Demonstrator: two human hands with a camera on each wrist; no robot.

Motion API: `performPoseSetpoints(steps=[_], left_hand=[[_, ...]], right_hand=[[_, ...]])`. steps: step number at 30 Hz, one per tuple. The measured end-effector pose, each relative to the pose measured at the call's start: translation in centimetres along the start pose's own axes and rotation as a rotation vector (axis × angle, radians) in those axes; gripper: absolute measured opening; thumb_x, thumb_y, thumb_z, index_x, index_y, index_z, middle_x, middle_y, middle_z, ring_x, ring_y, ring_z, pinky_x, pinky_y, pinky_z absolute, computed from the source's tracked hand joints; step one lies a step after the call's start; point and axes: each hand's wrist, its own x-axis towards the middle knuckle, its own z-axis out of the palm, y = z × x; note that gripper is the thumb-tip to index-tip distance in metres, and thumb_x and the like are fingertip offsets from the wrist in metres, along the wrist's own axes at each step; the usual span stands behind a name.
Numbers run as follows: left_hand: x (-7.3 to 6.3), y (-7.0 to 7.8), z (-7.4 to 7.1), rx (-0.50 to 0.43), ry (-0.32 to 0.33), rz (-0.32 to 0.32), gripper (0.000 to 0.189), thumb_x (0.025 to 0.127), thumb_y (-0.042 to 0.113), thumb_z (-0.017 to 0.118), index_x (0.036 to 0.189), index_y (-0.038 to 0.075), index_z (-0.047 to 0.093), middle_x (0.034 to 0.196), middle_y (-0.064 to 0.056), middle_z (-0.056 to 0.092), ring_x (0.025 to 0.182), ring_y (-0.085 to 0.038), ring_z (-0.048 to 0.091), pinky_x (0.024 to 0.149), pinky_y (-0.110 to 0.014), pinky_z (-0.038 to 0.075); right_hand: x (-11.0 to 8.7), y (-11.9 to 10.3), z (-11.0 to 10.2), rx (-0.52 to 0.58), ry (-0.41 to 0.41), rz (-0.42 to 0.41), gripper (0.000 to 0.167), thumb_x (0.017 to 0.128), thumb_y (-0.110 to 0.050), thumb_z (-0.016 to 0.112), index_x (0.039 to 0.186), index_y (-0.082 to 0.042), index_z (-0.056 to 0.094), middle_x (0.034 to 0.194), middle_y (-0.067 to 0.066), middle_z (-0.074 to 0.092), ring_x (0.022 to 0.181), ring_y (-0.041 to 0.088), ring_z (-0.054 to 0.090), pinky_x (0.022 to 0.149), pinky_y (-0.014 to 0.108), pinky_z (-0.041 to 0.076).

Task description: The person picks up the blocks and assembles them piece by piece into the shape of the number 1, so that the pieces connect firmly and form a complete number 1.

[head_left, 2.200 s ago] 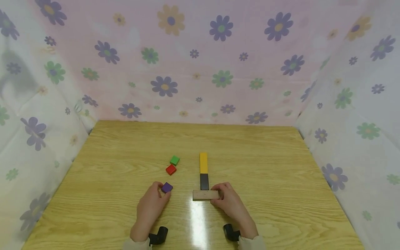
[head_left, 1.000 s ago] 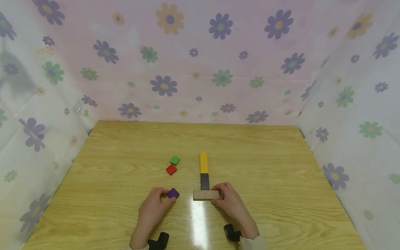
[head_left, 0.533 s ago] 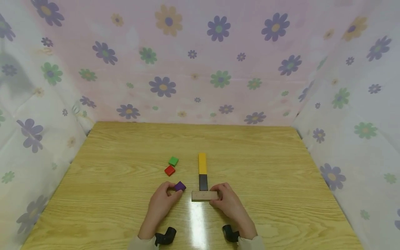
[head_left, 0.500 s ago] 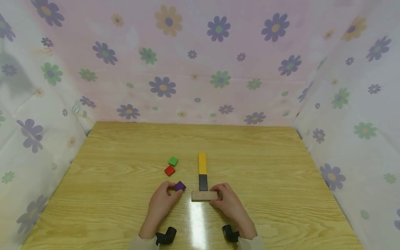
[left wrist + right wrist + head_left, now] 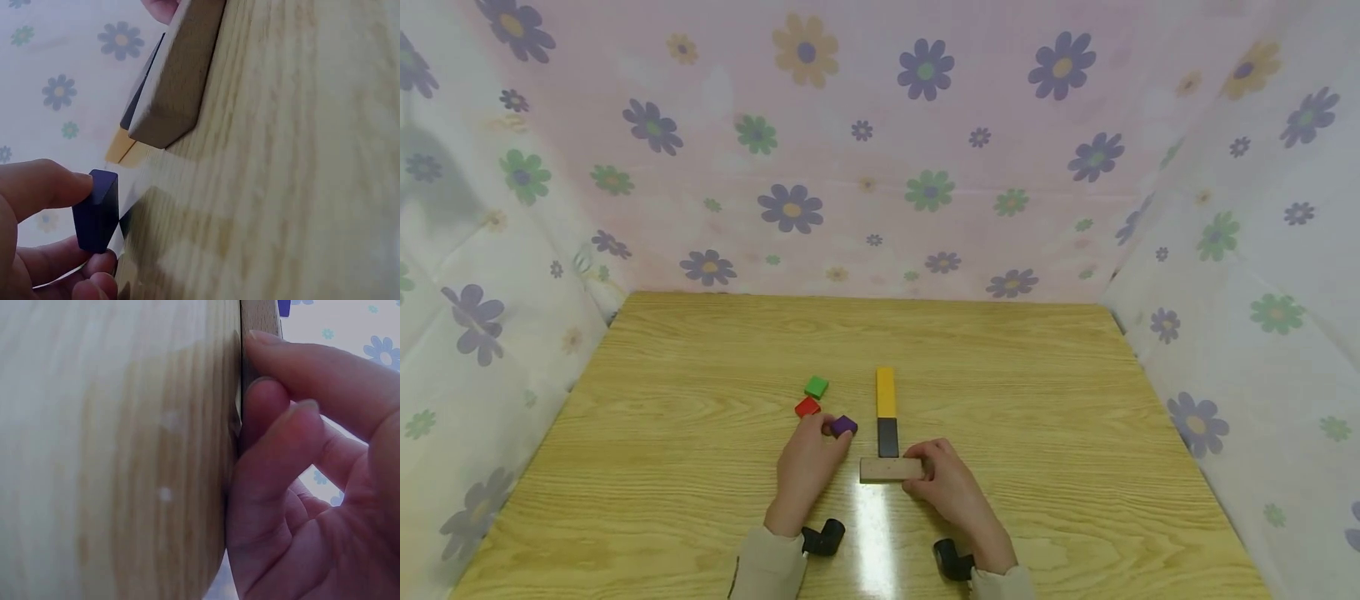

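Note:
Between thumb and fingers, my left hand pinches a small purple block; the left wrist view shows this purple block close to the table surface. My right hand grips the right end of a plain wooden block that lies crosswise on the table. Behind the wooden block's middle a black block touches or nearly touches it, in line with a long yellow block. In the right wrist view, thumb and fingers of the right hand hold the wooden block by its edges.
A red block lies just beyond the left hand's fingers, partly covered by them, with a green block behind it. Flowered cloth walls enclose the wooden table at the back and sides.
My left hand has carried the purple block rightward and then forward, from left of the wooden block to left of the black one. The right hand stays on the wooden block.

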Motion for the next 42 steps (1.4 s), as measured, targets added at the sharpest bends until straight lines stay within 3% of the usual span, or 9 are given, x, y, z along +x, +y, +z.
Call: performPoseSetpoints(steps=[9, 14, 19, 24, 34, 42], left_hand=[[0.9, 0.0, 0.1, -0.006, -0.025, 0.007, 0.035, 0.08, 0.044, 0.059, 0.098, 0.014, 0.062, 0.082, 0.004, 0.054, 0.067, -0.014, 0.049, 0.053, -0.028, 0.036], [0.9, 0.1, -0.6, -0.065, -0.013, 0.025, 0.036, 0.08, 0.041, 0.06, 0.104, 0.015, 0.061, 0.085, 0.005, 0.057, 0.068, -0.013, 0.05, 0.056, -0.029, 0.038], [1.6, 0.7, -1.4, -0.085, 0.034, 0.144, 0.036, 0.081, 0.037, 0.062, 0.108, 0.014, 0.06, 0.089, 0.003, 0.057, 0.066, -0.011, 0.049, 0.054, -0.028, 0.038], [3.6, 1.5, -1.9, -0.009, 0.041, 0.224, 0.035, 0.081, 0.035, 0.063, 0.109, 0.014, 0.06, 0.093, -0.001, 0.057, 0.067, -0.011, 0.048, 0.055, -0.028, 0.038], [7.9, 3.1, -2.2, 0.157, -0.091, 0.253, 0.033, 0.084, 0.03, 0.06, 0.111, 0.012, 0.058, 0.082, 0.002, 0.054, 0.069, -0.014, 0.048, 0.059, -0.028, 0.039], [10.5, 3.6, -1.9, 0.341, -0.205, 0.305, 0.033, 0.084, 0.028, 0.059, 0.113, 0.011, 0.058, 0.097, -0.006, 0.059, 0.082, -0.018, 0.055, 0.071, -0.035, 0.045]], right_hand=[[-0.1, -0.1, 0.0, 0.002, 0.003, -0.01, 0.03, 0.073, -0.021, 0.072, 0.1, -0.017, 0.06, 0.096, -0.001, 0.046, 0.068, 0.013, 0.041, 0.058, 0.025, 0.035], [0.0, 0.0, 0.1, -0.001, 0.0, -0.014, 0.031, 0.073, -0.022, 0.072, 0.101, -0.018, 0.06, 0.095, -0.001, 0.045, 0.069, 0.013, 0.041, 0.058, 0.025, 0.035], [0.0, -0.1, 0.1, -0.012, 0.005, -0.016, 0.03, 0.073, -0.022, 0.072, 0.1, -0.017, 0.06, 0.095, 0.0, 0.045, 0.068, 0.013, 0.041, 0.058, 0.025, 0.035], [0.0, -0.2, -0.1, -0.007, 0.003, -0.006, 0.03, 0.073, -0.02, 0.072, 0.1, -0.016, 0.06, 0.095, 0.0, 0.045, 0.069, 0.014, 0.041, 0.058, 0.026, 0.035], [0.0, 0.4, 0.2, 0.006, -0.008, -0.002, 0.031, 0.074, -0.023, 0.072, 0.101, -0.017, 0.059, 0.096, 0.0, 0.045, 0.069, 0.013, 0.041, 0.059, 0.025, 0.035], [0.0, 0.2, 0.3, 0.006, 0.002, -0.012, 0.03, 0.073, -0.022, 0.073, 0.1, -0.017, 0.06, 0.095, -0.001, 0.045, 0.067, 0.011, 0.042, 0.057, 0.024, 0.036]])
